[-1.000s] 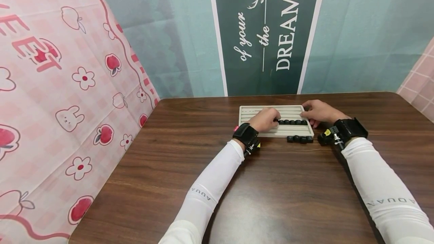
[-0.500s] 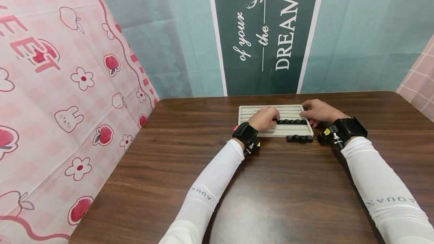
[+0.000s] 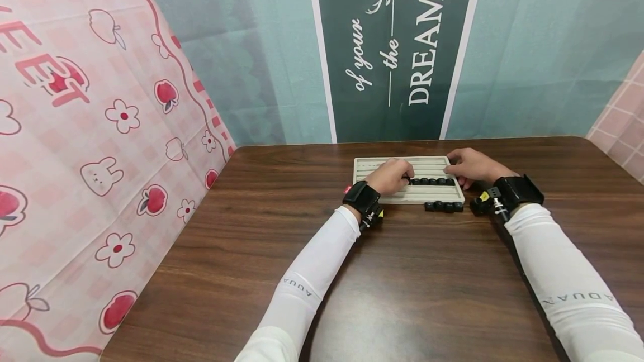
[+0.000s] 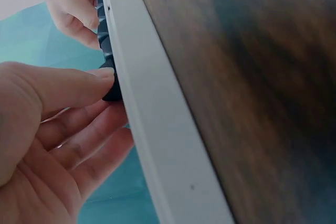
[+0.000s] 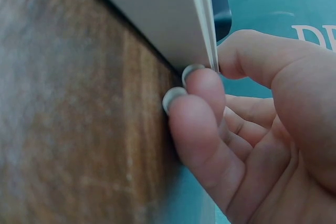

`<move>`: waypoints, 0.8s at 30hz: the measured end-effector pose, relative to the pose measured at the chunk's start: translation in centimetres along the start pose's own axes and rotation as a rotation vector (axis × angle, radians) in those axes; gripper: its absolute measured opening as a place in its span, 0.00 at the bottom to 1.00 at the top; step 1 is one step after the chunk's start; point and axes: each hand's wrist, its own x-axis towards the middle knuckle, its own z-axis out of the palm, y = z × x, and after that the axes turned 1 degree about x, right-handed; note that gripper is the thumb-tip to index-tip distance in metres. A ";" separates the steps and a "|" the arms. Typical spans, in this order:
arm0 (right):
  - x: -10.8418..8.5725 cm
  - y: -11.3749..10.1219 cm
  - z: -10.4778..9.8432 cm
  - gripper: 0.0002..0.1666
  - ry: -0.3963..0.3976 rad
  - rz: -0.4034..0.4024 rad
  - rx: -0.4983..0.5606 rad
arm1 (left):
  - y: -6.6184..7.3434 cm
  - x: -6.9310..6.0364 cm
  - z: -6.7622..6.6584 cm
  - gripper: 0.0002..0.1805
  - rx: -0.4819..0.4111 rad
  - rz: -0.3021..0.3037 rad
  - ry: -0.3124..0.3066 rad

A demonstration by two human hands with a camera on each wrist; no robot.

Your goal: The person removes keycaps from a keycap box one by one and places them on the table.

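Note:
A cream tray (image 3: pixel 392 198) with raised rows lies on the brown table. A row of black pieces (image 3: pixel 431 181) sits along its middle. My left hand (image 3: pixel 389 176) is over the tray; in the left wrist view its thumb and fingers (image 4: pixel 84 88) pinch the black piece (image 4: pixel 111 88) at the row's end. At the tray's right edge, my right hand (image 3: pixel 475 166) grips the rim, thumb on top and fingertips against the side in the right wrist view, where part of a black piece (image 5: pixel 220 9) shows behind the rim (image 5: pixel 207 19).
Several black pieces (image 3: pixel 444 206) stand in a short row on the table (image 3: pixel 402 272), just in front of the tray's near right edge. Behind the table hangs a blue-green cloth (image 3: pixel 282 71), and a pink patterned cloth (image 3: pixel 146 149) hangs along the left.

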 end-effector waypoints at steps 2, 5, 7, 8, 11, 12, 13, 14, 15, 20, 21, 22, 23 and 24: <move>0.0 0.0 0.0 0.35 0.001 0.001 0.001 | -0.1 0.0 -0.1 0.10 -0.006 0.010 -0.007; 0.0 -0.1 0.0 0.35 0.005 0.001 -0.001 | -0.2 -0.1 -0.3 0.11 -0.024 0.016 -0.017; 0.0 -0.2 0.0 0.35 0.005 0.003 -0.002 | -0.2 -0.2 -0.5 0.11 -0.034 0.021 -0.022; 0.0 -0.2 0.1 0.35 0.006 0.004 -0.004 | -0.2 -0.3 -0.6 0.11 -0.039 0.021 -0.023; -0.1 -0.3 0.1 0.35 0.008 0.007 -0.003 | -0.2 -0.4 -0.9 0.12 -0.053 0.024 -0.017; -0.1 -0.3 0.2 0.35 0.008 0.008 -0.003 | -0.1 -0.4 -1.0 0.12 -0.054 0.026 -0.015; -0.1 -0.3 0.2 0.35 0.010 0.009 -0.002 | -0.1 -0.4 -1.1 0.12 -0.055 0.029 -0.013; 0.0 -0.3 0.2 0.35 0.010 0.010 0.000 | 0.0 -0.4 -1.2 0.12 -0.057 0.032 -0.011; 0.0 -0.2 0.3 0.35 0.010 0.011 0.002 | 0.1 -0.4 -1.3 0.11 -0.056 0.038 -0.011; 0.0 0.0 0.3 0.36 0.010 0.012 0.010 | 0.6 -0.4 -1.8 0.10 -0.046 0.051 -0.033; 0.0 0.0 0.3 0.36 0.010 0.011 0.010 | 0.8 -0.4 -1.9 0.10 -0.047 0.051 -0.042; 0.0 0.0 0.3 0.36 0.010 0.010 0.011 | 0.9 -0.4 -2.0 0.10 -0.050 0.048 -0.052; 0.0 0.0 0.3 0.36 0.010 0.008 0.012 | 1.0 -0.4 -2.1 0.10 -0.053 0.050 -0.060; 0.0 0.0 0.3 0.36 0.010 0.007 0.013 | 1.2 -0.4 -2.2 0.11 -0.055 0.052 -0.068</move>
